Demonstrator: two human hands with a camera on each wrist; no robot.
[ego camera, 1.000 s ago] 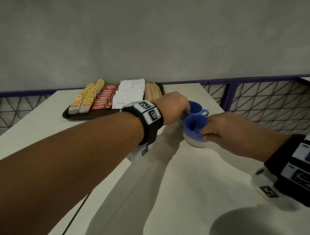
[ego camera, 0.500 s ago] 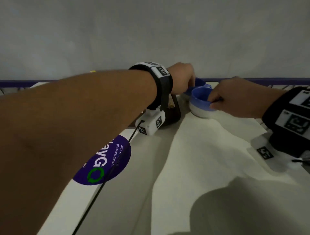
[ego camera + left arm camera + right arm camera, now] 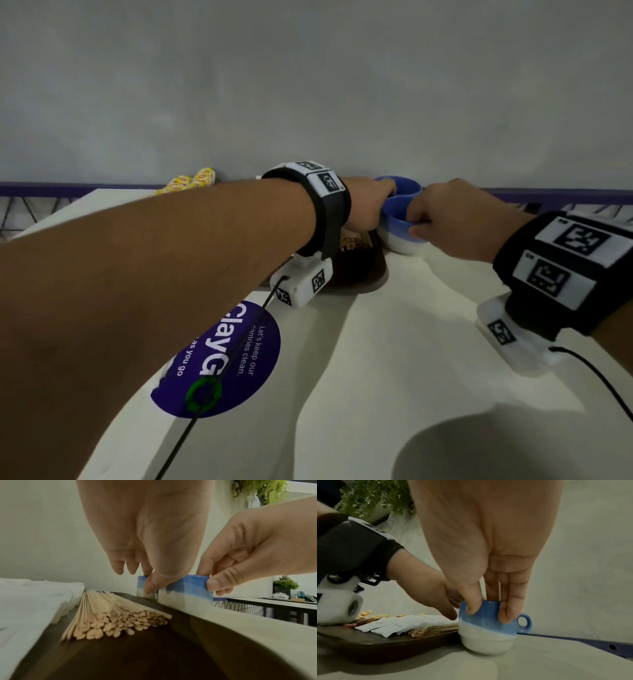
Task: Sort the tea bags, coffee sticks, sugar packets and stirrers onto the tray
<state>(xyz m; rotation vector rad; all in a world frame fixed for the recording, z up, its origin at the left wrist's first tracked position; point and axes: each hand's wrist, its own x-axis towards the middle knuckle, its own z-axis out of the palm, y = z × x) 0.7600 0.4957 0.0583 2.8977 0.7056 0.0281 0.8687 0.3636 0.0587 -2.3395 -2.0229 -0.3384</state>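
I am seeing both forearms reaching forward, wrists strapped in black bands. My left hand [image 3: 368,205] is angling palm down, its fingers [image 3: 149,584] curling onto a cup rim just ahead. My right hand [image 3: 445,216] is pinching the nearer cup [image 3: 486,623] from above, thumb outside, fingers [image 3: 505,609] on its far wall.

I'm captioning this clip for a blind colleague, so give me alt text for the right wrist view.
The right hand grips the rim of a blue and white cup standing on a pale table, thumb on the outside. The left hand reaches in beside it, over a dark tray holding white packets and wooden stirrers.
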